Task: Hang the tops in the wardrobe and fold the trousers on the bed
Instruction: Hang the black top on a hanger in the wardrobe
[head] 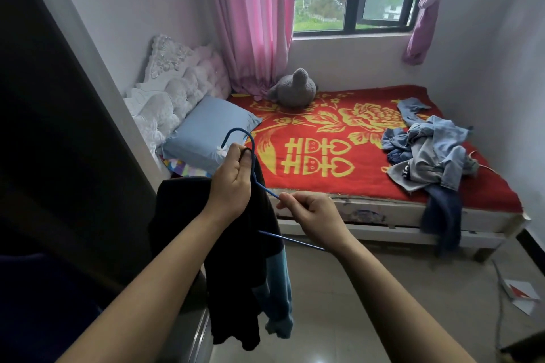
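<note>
**One top going onto its hanger, the heap not yet begun**

Head view: the person stands at the foot of the bed (309, 127). The left hand (233, 183) has its grip closed on the neck of a blue wire hanger (267, 190), together with the collar of a dark top (236, 259) that droops below. The right hand (312, 215) pinches the hanger's sloping arm. The top looks only half threaded on.

To the left is what I take for the wardrobe (67, 127); nothing hanging in it is visible. A crumpled heap of clothes (430, 150) lies on the bed, one leg trailing over the edge, nothing folded. Most of the job seems left.
</note>
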`<state>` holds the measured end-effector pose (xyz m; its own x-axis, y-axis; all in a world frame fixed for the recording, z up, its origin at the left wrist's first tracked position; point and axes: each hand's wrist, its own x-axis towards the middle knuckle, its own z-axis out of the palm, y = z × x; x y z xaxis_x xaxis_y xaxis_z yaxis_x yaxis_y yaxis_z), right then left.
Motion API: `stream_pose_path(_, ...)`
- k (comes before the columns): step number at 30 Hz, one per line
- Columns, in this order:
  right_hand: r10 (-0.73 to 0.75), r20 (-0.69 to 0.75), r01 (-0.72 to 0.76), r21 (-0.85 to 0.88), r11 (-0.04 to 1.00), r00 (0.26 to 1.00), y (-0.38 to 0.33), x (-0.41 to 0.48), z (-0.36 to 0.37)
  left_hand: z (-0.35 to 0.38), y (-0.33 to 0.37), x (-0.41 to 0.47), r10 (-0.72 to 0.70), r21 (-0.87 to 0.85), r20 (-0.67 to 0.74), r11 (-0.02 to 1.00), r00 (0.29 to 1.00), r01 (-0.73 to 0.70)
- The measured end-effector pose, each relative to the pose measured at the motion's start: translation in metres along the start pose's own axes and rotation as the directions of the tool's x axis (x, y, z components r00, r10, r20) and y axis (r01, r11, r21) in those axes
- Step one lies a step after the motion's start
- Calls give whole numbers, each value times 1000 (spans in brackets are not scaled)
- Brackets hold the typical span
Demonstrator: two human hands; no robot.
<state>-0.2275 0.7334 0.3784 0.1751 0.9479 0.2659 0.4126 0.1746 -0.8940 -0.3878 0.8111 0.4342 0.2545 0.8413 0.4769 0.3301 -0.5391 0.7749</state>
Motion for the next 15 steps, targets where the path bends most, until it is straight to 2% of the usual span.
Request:
stream_pose_path(5, -3, 20, 2, 43, 999, 1000, 3, -2, -3, -8, -2, -6, -17, -154, 100, 988, 995, 32)
stream_pose_path(7, -12, 14, 11, 52, 999, 1000, 2, -3, -3, -9, -3, -6, -21, -158, 163, 986, 986, 47)
stream_pose_path(10, -46, -31, 46, 20, 999, 998, 0, 0, -3, -2, -6, -6, 17, 100, 193, 994, 981, -37)
stream_pose_path(13, -151, -144, 139, -92, 986, 978, -3, 1, 0, 6, -9, 1, 76, 251, 51, 964, 996, -87)
stream_pose_path(15, -274, -254, 219, -224, 950, 928, -7, 1, 3, 10, -7, 9, 118, 318, -11, 942, 993, -109)
